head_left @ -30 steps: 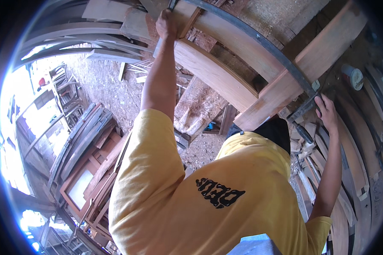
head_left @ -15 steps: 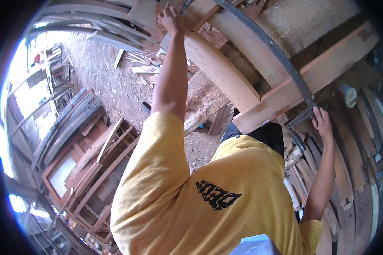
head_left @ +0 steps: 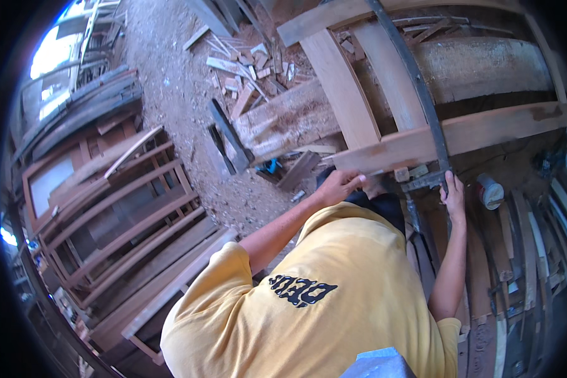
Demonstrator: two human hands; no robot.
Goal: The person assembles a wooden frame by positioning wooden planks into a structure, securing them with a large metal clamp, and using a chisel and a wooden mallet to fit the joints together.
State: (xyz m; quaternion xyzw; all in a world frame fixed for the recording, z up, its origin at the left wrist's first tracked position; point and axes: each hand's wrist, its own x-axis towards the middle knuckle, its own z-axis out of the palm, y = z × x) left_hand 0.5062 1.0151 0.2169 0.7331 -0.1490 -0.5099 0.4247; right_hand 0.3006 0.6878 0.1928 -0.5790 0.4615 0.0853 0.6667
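Note:
A dark metal bar clamp (head_left: pixel 422 94) lies across a wooden frame, crossing its near rail (head_left: pixel 460 140) and the slats (head_left: pixel 346 88) behind. My right hand (head_left: pixel 453 195) is closed around the clamp's near end, beside its jaw (head_left: pixel 422 181). A threaded screw (head_left: pixel 413 214) with its handle hangs below that jaw. Small wood blocks (head_left: pixel 409 172) sit between the jaw and the rail. My left hand (head_left: pixel 339 188) is by the rail's left end, fingers loosely bent and thumb pointing right. I see nothing in it; whether it touches the rail is unclear.
The frame rests over a thick timber (head_left: pixel 290 120). Wood scraps (head_left: pixel 246 69) litter the ground beyond it. Stacked wooden frames (head_left: pixel 120 214) stand at left. Boards (head_left: pixel 516 252) lie at right, near a round can (head_left: pixel 489 191). A dark metal piece (head_left: pixel 230 135) stands by the timber's end.
My left hand has come back from the frame's far end to the near rail, close to my body. My right hand has stayed on the clamp. The view has shifted.

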